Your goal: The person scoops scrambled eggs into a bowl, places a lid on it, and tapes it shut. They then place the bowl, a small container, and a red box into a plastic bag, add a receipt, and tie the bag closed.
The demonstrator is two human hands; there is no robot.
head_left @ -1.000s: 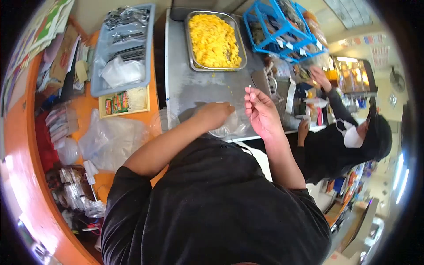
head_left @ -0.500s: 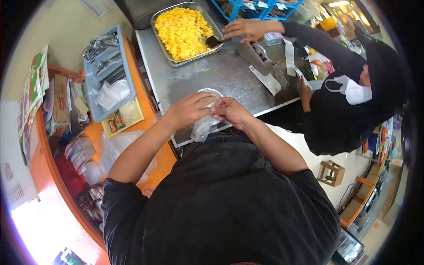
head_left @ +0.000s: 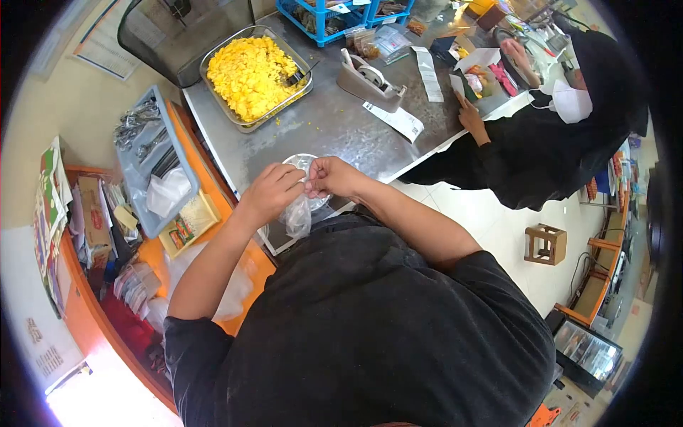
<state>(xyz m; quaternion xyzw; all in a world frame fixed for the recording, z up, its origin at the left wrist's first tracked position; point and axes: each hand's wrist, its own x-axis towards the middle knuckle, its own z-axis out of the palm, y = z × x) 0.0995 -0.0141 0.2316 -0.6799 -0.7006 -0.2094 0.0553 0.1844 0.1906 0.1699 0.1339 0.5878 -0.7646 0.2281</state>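
My left hand [head_left: 272,192] and my right hand [head_left: 332,177] meet close to my body at the near edge of the metal table. Pinched between their fingers is a clear plastic bag [head_left: 297,219], which hangs down below my left hand. Its contents are hard to make out. Just behind my hands, a round, shiny, clear-looking container [head_left: 302,159] rests on the table, partly covered by my fingers. Farther back stands a rectangular metal tray [head_left: 245,127] heaped with yellow scrambled egg [head_left: 249,75]. A black serving spoon [head_left: 297,77] lies in the egg.
A tape dispenser [head_left: 370,82] and paper receipts [head_left: 402,122] lie on the metal table [head_left: 313,128]. Blue baskets [head_left: 324,25] stand at the back. To the right, a co-worker in black [head_left: 562,149] handles a paper. A blue cutlery tray [head_left: 160,160] sits on my left.
The view has shifted to the right. The co-worker's hand that reached toward the spoon has drawn back to the right. My hands still pinch the bag together.
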